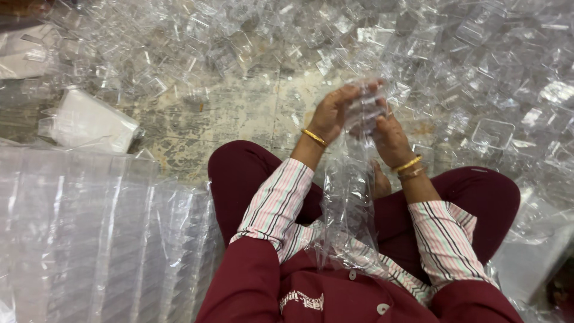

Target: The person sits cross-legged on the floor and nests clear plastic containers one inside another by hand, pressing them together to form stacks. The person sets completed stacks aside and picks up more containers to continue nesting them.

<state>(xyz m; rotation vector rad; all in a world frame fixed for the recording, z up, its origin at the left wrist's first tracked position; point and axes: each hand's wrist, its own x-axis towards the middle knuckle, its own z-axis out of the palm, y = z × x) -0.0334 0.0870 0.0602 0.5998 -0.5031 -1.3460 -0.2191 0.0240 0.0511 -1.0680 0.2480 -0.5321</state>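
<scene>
Both hands meet in front of the chest: the left hand (330,115) and the right hand (388,136) each grasp the top of a long stack of clear plastic containers (350,197), which hangs down over the lap. Around them, loose clear containers (466,66) cover the worn floor (239,113), and bagged stacks (89,227) lie at the left.

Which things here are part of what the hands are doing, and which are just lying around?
In hand:
left hand
right hand
stack of clear plastic containers in a bag, gripped at its top by both hands

Lying about:
loose clear containers on the floor
bagged stacks
white box
</scene>
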